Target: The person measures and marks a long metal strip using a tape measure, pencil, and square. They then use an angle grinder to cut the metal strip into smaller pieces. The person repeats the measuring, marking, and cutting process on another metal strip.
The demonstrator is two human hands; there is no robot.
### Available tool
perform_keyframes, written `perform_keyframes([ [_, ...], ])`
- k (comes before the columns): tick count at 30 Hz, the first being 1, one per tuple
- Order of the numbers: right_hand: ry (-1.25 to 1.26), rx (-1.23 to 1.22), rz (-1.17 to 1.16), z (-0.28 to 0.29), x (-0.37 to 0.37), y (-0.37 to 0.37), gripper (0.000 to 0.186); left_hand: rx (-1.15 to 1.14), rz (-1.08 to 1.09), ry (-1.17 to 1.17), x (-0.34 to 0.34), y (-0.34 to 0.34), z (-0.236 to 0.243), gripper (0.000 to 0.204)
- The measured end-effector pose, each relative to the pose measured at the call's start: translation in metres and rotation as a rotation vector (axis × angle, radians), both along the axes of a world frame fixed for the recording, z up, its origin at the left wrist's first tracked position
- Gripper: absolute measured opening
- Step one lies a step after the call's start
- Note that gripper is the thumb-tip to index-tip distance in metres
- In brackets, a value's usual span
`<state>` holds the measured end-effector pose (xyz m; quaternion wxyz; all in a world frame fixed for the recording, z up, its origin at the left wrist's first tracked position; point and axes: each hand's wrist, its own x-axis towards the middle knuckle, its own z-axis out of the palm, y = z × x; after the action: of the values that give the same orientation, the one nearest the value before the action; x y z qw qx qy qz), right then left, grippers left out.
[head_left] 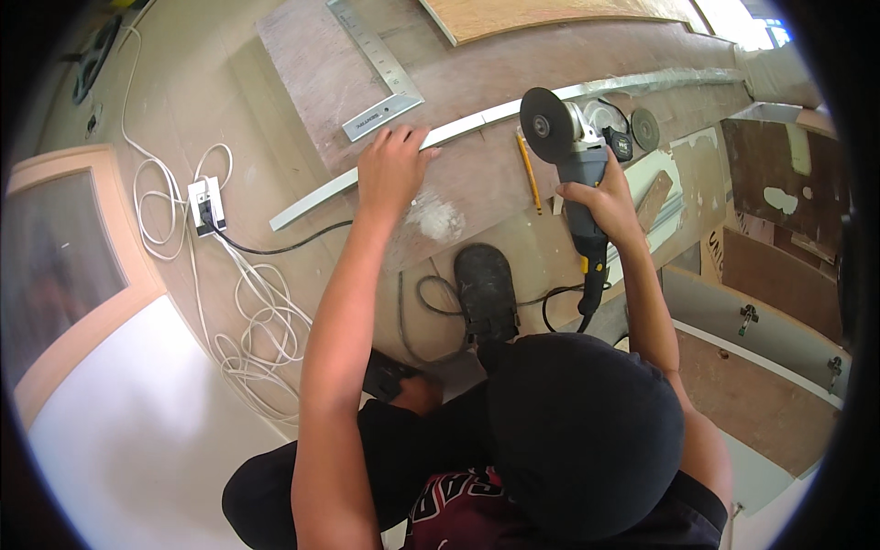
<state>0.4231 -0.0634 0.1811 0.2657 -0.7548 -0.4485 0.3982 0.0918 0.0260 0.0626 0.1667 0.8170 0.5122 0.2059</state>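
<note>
While the left hand (392, 174) lies over the metal strip (316, 198), its grip pressing or clasping, I cannot tell which, the right hand (607, 203) grips the angle grinder (584, 174); a weakly held strip could skid if the disc (541, 128) catches it. The strip crosses a brown board (307, 92) on the floor (225, 101), near white cords (261, 335) and a wood-framed panel (69, 243).

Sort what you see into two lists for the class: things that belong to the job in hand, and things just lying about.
Job in hand:
- angle grinder, in the right hand
- metal strip, under the left hand
- metal square and pencil, probably, though untouched

Apparently lying about:
- wood-framed panel
- plywood sheet
- grey panel with hinges
</note>
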Motion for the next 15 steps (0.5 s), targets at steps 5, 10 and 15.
perform_keyframes([
  [5, 0.006, 0.031, 0.071, -0.015, -0.016, 0.023, 0.079, -0.003, -0.006, 0.092, -0.01, 0.003, -0.008, 0.037],
  [10, -0.029, 0.012, 0.082, -0.032, -0.026, 0.034, 0.091, -0.004, 0.033, 0.094, -0.013, 0.0, -0.011, 0.033],
  [15, -0.092, 0.025, 0.116, -0.041, -0.037, 0.036, 0.09, 0.047, 0.06, 0.057, -0.017, -0.009, -0.019, 0.031],
])
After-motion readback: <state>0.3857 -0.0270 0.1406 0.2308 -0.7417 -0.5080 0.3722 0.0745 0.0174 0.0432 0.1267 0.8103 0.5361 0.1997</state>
